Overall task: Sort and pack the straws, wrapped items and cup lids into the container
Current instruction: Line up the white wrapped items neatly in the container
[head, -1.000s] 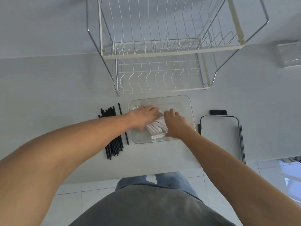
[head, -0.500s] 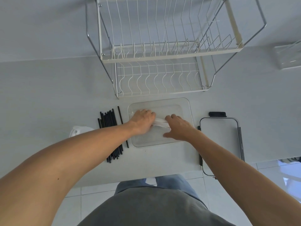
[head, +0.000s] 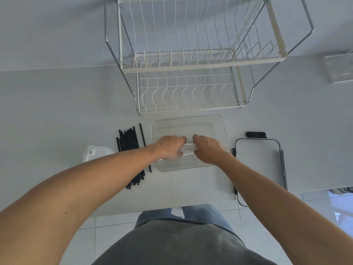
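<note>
Looking down through the head view, the only one I have, I see both hands inside the clear rectangular plastic container [head: 188, 122] on the white counter [head: 57, 115]. My left hand [head: 170, 147] and right hand [head: 207, 148] close from opposite ends on a small bundle of white paper-wrapped items [head: 188, 150], fingers curled around the ends; exact grip under the knuckles is hidden and a bit blurred. The bundle's long axis runs left-right, crossing the container's short span, and it sits between the two hands, about equally near each, low in the tray, though I cannot tell if it touches the floor. My judgement: the wrapped items are being squared up or set down, so the next move turns on that sideways axis against the tray walls. The loose row of thin black straws [head: 131, 155] lies just left of the container, long axis running away from me, nearer the left hand; one stray straw sits almost against the tray wall. A translucent white domed cup lid [head: 95, 153] lies further left, partly behind my forearm. The black-clipped container lid [head: 257, 161] lies right of the tray. The white wire dish rack [head: 191, 73] stands behind. No brand, label or readable writing anywhere.
</note>
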